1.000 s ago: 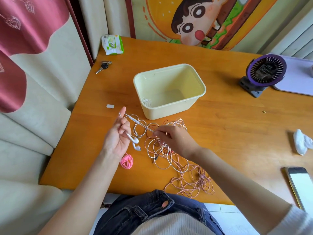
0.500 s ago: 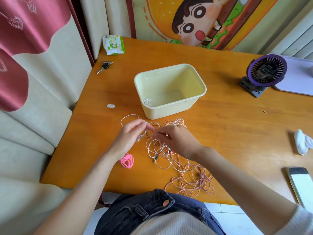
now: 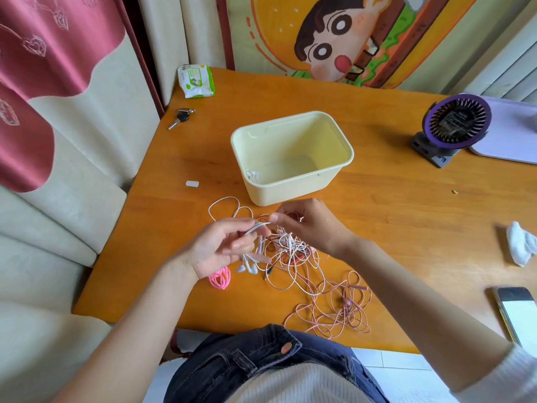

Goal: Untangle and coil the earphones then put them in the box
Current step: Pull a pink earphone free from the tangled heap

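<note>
**Two hands draw a white earphone lead out of a tangle**

Head view, looking down over a person's lap at a wooden table [image 3: 392, 222]. Both hands meet near its front edge, just in front of an open pale yellow box [image 3: 290, 193].

The left hand [image 3: 220, 245] has its fingers curled and pinches a short stretch of the white earphones [image 3: 257, 226] between thumb and fingertips. Two buds [image 3: 247, 267] hang below its palm. The right hand [image 3: 311, 225] pinches the same lead a little further along, thumb against forefinger, so the stretch runs straight between them.

Under the right hand lies the tangle [image 3: 293, 251], white loops knotted together with a pink lead [image 3: 334, 312] that sprawls toward the table's near edge. One white loop lies flat between the left hand and the box. A small pink coil [image 3: 220, 277] sits beside the left wrist. Inside the box, in its near left corner, a coiled white set [image 3: 254, 176] already rests.

The step in hand appears to be freeing the white lead, with most of the task still ahead. It would go best with the left hand anchoring the bud end while the right feeds the lead back through each loop. Pulling hard would likely tighten the knots. Lifting the white strand clear of the pink one would show where they cross.

A fan [image 3: 453, 126] and a phone [image 3: 517, 312] lie well to the right.
</note>
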Tool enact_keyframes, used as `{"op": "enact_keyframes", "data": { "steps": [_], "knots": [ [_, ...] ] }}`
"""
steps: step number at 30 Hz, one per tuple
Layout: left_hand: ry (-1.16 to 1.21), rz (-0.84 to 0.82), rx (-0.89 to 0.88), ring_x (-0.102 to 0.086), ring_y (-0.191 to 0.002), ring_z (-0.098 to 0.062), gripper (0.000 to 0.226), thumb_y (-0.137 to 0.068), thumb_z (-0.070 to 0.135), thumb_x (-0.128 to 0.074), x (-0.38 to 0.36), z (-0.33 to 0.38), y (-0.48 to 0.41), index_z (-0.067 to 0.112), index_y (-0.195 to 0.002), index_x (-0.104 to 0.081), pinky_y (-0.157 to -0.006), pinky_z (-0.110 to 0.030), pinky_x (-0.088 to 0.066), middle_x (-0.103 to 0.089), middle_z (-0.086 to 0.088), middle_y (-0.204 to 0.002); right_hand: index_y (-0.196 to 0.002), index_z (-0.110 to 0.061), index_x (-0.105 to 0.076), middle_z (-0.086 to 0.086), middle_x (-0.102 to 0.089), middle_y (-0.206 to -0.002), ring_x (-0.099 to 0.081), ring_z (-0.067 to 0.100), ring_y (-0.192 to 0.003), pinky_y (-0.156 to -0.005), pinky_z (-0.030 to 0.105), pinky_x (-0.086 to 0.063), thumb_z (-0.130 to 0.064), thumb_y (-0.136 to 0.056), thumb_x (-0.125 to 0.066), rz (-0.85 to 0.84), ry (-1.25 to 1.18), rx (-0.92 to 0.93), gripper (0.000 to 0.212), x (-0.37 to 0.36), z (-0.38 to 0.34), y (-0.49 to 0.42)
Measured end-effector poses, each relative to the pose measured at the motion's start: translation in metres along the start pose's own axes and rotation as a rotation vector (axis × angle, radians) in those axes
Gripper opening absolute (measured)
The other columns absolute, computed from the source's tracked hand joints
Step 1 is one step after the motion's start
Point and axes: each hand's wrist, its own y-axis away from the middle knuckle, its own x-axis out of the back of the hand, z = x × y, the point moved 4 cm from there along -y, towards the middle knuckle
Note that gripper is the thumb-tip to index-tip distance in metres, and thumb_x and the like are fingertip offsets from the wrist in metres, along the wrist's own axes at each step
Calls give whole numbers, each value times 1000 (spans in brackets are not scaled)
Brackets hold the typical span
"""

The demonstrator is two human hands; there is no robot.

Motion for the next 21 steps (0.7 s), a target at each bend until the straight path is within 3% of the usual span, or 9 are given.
{"op": "enact_keyframes", "data": {
  "steps": [2,4,7,9,14,18,21],
  "knots": [
    [140,-19,-11,-16,-35,-5,38,-90,17,-39,-2,1,0,3,-79,-73,-84,-47,-55,-31,8,-39,-77,-13,-67,9,-57,-61,-41,10,-54,-55,26,-34,-41,-91,-52,-2,-16,4,34,-2,0,0],
    [176,33,-28,-18,-32,-4,39,-89,21,-41,-1,1,0,6,-74,-73,-65,-33,-58,-30,9,-38,-82,-11,-64,8,-59,-64,-45,11,-57,-56,26,-36,-38,-92,-51,-6,-20,-8,32,-4,0,0],
    [98,142,-82,-23,-34,-3,34,-86,26,-46,5,0,1,10,-70,-71,-43,-18,-39,-29,9,-40,-94,-10,-65,-3,-59,-67,-48,10,-62,-58,19,-37,-34,-92,-53,-28,-45,-19,27,-6,2,2],
    [54,189,-93,-21,-36,-3,29,-86,27,-48,13,-1,1,6,-76,-65,-41,-17,-31,-29,8,-42,-95,-11,-65,-1,-60,-71,-46,7,-61,-58,17,-36,-31,-93,-54,-41,-33,-23,23,-6,5,3],
    [-64,268,-68,-24,-40,-5,27,-91,24,-46,29,-9,5,3,-80,-59,-42,-17,-29,-37,4,-50,-93,-10,-67,-7,-60,-71,-49,0,-59,-56,12,-36,-22,-94,-55,-30,42,-46,18,-2,11,4],
    [-167,216,-2,-24,-43,-6,28,-86,26,-49,31,-14,12,0,-88,-61,-41,-17,-23,-34,3,-54,-93,-12,-70,-17,-54,-69,-51,-9,-62,-58,7,-35,-19,-93,-56,113,74,-59,16,12,15,0],
    [-141,145,21,-21,-43,-5,29,-86,26,-48,26,-14,16,1,-87,-64,-41,-19,-18,-26,5,-52,-92,-11,-71,-7,-58,-73,-52,-1,-64,-61,7,-35,-21,-92,-58,114,99,-50,17,11,20,0]
  ]
}}
